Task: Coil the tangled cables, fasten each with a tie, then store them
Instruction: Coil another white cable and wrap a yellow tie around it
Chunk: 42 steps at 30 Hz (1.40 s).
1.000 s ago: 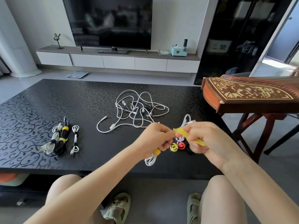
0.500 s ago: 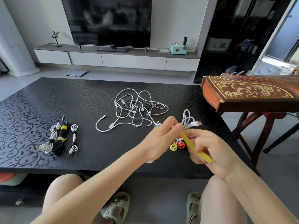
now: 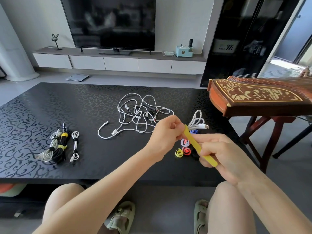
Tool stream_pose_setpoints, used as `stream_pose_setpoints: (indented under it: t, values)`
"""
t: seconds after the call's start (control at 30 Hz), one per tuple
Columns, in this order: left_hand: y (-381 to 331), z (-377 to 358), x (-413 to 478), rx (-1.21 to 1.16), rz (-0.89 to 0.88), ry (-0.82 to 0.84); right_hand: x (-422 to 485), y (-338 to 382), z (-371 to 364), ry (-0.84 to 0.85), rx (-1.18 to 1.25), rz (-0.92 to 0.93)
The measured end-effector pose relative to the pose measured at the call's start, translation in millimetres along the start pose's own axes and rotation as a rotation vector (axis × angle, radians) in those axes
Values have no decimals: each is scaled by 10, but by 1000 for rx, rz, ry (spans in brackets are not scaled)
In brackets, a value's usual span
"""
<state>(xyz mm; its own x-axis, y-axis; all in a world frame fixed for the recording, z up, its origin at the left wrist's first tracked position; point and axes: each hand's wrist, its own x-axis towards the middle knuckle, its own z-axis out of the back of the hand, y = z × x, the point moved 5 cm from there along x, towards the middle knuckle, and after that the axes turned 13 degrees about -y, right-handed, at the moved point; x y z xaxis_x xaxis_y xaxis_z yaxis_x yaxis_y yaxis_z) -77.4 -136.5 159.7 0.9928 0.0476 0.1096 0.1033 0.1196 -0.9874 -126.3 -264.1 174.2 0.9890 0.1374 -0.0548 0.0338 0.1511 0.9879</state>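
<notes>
Yellow tie stretches above the table's near right edge; the left hand grips the coiled white cable with curled fingers, and the right hand pinches the tie's free end.

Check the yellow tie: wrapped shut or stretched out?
Stretched out. The yellow tie runs straight from the coiled white cable in the left hand to the right hand, which pinches it.

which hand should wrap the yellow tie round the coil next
Right. The right hand pinches the free end of the yellow tie, while the left hand is busy gripping the coiled white cable.
</notes>
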Motion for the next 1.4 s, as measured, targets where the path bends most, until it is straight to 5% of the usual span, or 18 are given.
stream_pose_setpoints:
  t: [0.23,0.6,0.83,1.03,1.23,1.4]
  values:
    - [23,165,23,-248,283,105,35,-213,209,-82,-161,3]
    - [-174,155,-296,122,11,375,166,-483,254,-106,-367,-18]
    - [-209,167,-546,397,-214,390,153,-408,120,194,63,-132]
    - [-149,144,-717,481,-292,358,196,-307,-48,175,-69,-30]
    - [-68,168,-828,557,-429,282,190,-134,-132,-19,-166,34]
    - [86,179,-801,444,-224,206,19,121,-165,-208,-354,318]
